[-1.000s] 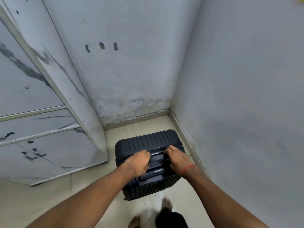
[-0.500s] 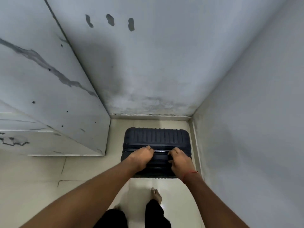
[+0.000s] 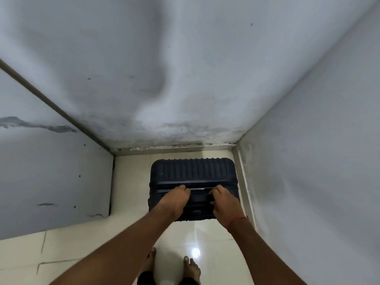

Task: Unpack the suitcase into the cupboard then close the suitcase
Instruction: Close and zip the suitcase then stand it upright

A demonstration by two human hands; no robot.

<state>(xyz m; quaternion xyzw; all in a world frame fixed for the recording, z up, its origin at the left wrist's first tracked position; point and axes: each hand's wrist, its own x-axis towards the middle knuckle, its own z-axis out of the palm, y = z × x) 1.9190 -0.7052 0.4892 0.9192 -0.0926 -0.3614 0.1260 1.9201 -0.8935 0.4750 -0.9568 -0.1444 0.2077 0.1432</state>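
Suitcase [image 3: 193,173] shut and upright in the floor corner, both hands on its top.

Dark and ribbed, it stands on the pale tiled floor [image 3: 82,243], its far edge near the back wall [image 3: 164,79] at 12 o'clock and its right edge just beside the side wall [image 3: 318,161] at 3 o'clock. The left hand [image 3: 174,197] has its fingers curled over the top handle strip, and the right hand [image 3: 225,200] grips the same strip just beside it (a red thread [image 3: 236,220] circles that wrist). At 9 o'clock, apart from the case, stands the grey marbled cupboard [image 3: 51,171]. Bare feet [image 3: 192,266] show at 6 o'clock.
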